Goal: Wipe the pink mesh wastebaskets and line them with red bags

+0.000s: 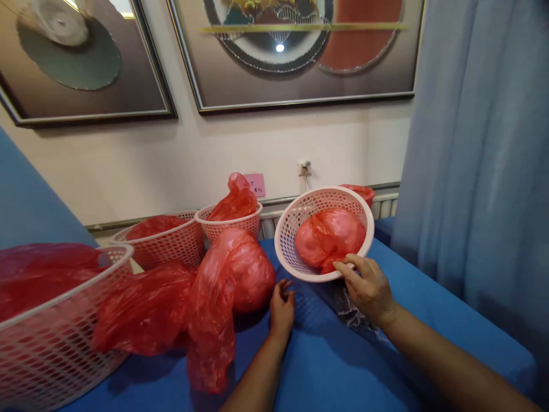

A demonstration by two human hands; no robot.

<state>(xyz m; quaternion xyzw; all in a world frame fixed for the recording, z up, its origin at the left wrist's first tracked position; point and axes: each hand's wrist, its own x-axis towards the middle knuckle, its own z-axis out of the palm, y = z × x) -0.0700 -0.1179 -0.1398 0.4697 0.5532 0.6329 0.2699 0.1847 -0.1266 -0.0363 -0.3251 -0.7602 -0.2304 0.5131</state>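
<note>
The person's right hand [369, 289] is closed at the lower right edge of a small round pale-pink basket of perforated plastic [288, 229], its fingers and thumb pinching the rim right beside the twisted end of the bundle inside. That basket is tilted so that its mouth faces the camera, above a table-like surface under smooth blue cloth [343, 366]; in it lies a rounded bundle in thin, glossy red plastic [330, 232]. The left hand [282, 315] is loosely curled — thumb and fingers apart, with nothing seen between them — just beside a bulging, translucent red plastic bag [251, 272] that lies on the blue cloth, its loose folds trailing to the left and toward the camera; whether the fingertips touch it I cannot tell. Under the tilted basket, near the right wrist, is a crumpled dark item with whitish strands [349, 312], partly hidden. At the left edge stands a large pale-pink lattice basket [55, 337] with red plastic in it, and two smaller pale-pink baskets, a wide one [184, 243] and a narrower one [249, 217], sit toward the wall, red plastic in both — the narrower one's rising above its rim.
</note>
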